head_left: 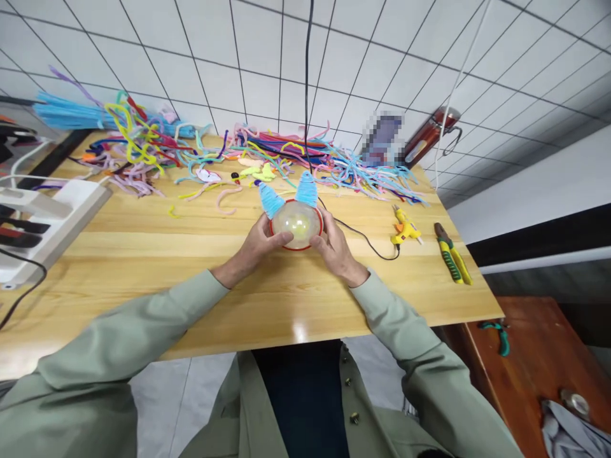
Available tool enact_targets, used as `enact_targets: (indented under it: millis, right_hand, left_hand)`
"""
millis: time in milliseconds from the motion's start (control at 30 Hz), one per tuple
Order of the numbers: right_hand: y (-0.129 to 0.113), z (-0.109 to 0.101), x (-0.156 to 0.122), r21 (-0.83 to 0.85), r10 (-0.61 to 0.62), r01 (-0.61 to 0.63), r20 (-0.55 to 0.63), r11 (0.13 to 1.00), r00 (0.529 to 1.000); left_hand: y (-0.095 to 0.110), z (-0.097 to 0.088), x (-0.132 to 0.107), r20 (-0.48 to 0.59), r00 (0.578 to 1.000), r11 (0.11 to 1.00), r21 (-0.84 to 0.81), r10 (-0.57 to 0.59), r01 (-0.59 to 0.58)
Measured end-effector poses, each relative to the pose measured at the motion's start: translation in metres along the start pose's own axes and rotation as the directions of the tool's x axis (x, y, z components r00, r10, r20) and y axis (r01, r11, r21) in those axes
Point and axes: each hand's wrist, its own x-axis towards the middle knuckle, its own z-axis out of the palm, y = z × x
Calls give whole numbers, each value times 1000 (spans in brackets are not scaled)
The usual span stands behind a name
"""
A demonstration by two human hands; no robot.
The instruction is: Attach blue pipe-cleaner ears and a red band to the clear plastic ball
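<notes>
Blue-eared dome (296,222) held at wooden table (286,305)

A person in a green jacket (382,312) grips a clear dome with both hands near the middle of the table, directly in front of the body. The left hand (263,245) is closed around one side, its thumb laid across the front; the right hand (334,247) is closed around the other, thumb at the lower edge. A red rim (298,249) rings the dome, and two blue ears (306,189) rise from its far edge (the left one leans outward). Whether the dome touches the wood cannot be told.

Beyond it, along the tiled wall (258,63), lies a tangle of pipe cleaners (281,145) in pink, yellow, blue and red, with a blue bundle (69,113) at the far left. A black cord (308,76) hangs before the tiles. To the right of the hands lie a yellow glue gun (405,228) and, nearer the table's edge, pliers (452,256) with green-and-yellow handles. A reddish-brown flask (426,138) lies at the back right, beside a pixelated object (382,138). A white power strip (52,232) sits at left; a teal-handled tool (503,340) lies on a brown bench (534,369) at right.
</notes>
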Motion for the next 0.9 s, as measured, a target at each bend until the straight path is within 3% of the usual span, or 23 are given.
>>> enact_targets:
  millis: [200, 367, 500, 633, 800, 900]
  right_hand:
    - [10, 1, -4, -35, -20, 21, 20, 999, 1000]
    - [10, -9, 2, 155, 23, 10, -210, 988, 977]
    - [3, -13, 7, 203, 30, 41, -335, 978, 942]
    - [1, -7, 8, 199, 2, 74, -358, 977, 934]
    - [5, -2, 6, 167, 14, 41, -316, 985, 949]
    - [8, -4, 5, 203, 8, 52, -283, 978, 959]
  left_hand:
    - [-4, 2, -1, -77, 997, 998, 61, 10, -5]
    - [-3, 7, -5, -13, 999, 996, 78, 47, -45]
    - [-8, 7, -6, 60, 997, 996, 60, 55, -59]
    - [-13, 7, -6, 42, 997, 995, 73, 60, -63]
    - [-11, 8, -6, 94, 993, 994, 65, 76, -83]
    - [-10, 7, -4, 70, 994, 994, 62, 83, -88]
